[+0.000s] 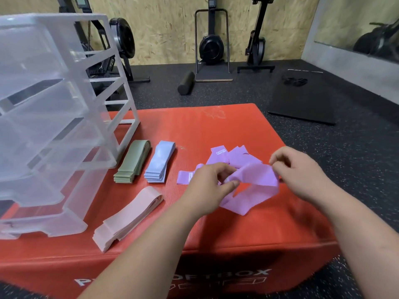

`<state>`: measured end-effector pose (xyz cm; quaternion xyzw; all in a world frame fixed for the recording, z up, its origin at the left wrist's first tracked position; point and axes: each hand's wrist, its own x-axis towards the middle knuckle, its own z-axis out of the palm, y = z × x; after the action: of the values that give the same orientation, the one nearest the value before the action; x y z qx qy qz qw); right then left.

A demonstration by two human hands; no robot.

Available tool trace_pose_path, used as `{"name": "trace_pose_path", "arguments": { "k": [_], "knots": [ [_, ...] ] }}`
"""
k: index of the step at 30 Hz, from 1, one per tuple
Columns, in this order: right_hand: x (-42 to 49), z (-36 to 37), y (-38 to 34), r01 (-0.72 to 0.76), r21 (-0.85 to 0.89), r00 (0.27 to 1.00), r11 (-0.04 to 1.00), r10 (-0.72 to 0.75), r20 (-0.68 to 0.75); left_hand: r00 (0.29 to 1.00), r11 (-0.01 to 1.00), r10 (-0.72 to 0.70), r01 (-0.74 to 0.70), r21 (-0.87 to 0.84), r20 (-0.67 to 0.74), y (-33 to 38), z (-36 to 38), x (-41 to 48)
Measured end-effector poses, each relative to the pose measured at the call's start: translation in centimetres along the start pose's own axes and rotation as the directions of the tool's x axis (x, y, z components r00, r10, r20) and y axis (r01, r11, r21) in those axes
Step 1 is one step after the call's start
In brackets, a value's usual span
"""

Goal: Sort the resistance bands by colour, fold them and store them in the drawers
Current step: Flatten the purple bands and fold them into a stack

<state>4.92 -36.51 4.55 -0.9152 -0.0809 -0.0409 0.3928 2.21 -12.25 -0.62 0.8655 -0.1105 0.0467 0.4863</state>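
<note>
The red box front reads "OFTBOX".

Left hand and right hand close together, forearms outstretched — each in a curled, pinching grip.

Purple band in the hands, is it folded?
Not folded: purple band droops loose, twisted, pinched by left hand and right hand.

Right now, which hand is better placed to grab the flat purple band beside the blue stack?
Left, probably. The left hand is right next to that flat purple band; the right hand is further off, beyond the held band. Both pinch the held band, so the left must release first.
</note>
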Motion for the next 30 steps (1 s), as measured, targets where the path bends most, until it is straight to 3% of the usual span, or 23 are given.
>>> {"name": "trace_pose_path", "arguments": {
  "k": [1,3,6,12,19,25,30],
  "knots": [
    [-0.2,0.1,0.2,-0.002,-0.121,0.999,0.993,0.006,0.034,1.0,1.0,0.004,-0.004,-0.004,-0.009,0.1,-0.1,0.0],
    [-0.5,0.6,0.2,0.063,-0.189,0.997,0.98,-0.052,0.062,1.0,1.0,0.002,-0.002,-0.008,-0.008,0.1,-0.1,0.1],
    [-0.9,1.0,-1.4,0.141,-0.08,0.987,0.987,-0.134,0.088,1.0,1.0,-0.008,0.008,0.007,0.01,0.2,0.1,0.0],
    [-1.3,3.3,-2.6,0.033,0.089,0.978,0.995,-0.051,0.202,1.0,1.0,0.014,-0.014,-0.02,-0.004,0.7,0.4,-0.4],
    [-0.5,4.0,-2.6,-0.09,0.191,0.994,0.977,0.077,0.078,0.999,0.999,-0.016,0.015,-0.039,-0.036,0.9,-0.9,-0.9],
    [-0.6,3.0,-4.5,0.045,0.118,0.999,0.992,-0.044,-0.01,0.995,0.998,-0.011,0.006,-0.061,-0.094,1.0,-2.6,-1.3],
    [-1.9,2.0,-8.5,0.179,0.324,0.976,0.929,-0.208,0.059,0.999,0.972,0.051,-0.051,-0.228,-0.008,2.3,-3.7,-1.4]
  ]
}}
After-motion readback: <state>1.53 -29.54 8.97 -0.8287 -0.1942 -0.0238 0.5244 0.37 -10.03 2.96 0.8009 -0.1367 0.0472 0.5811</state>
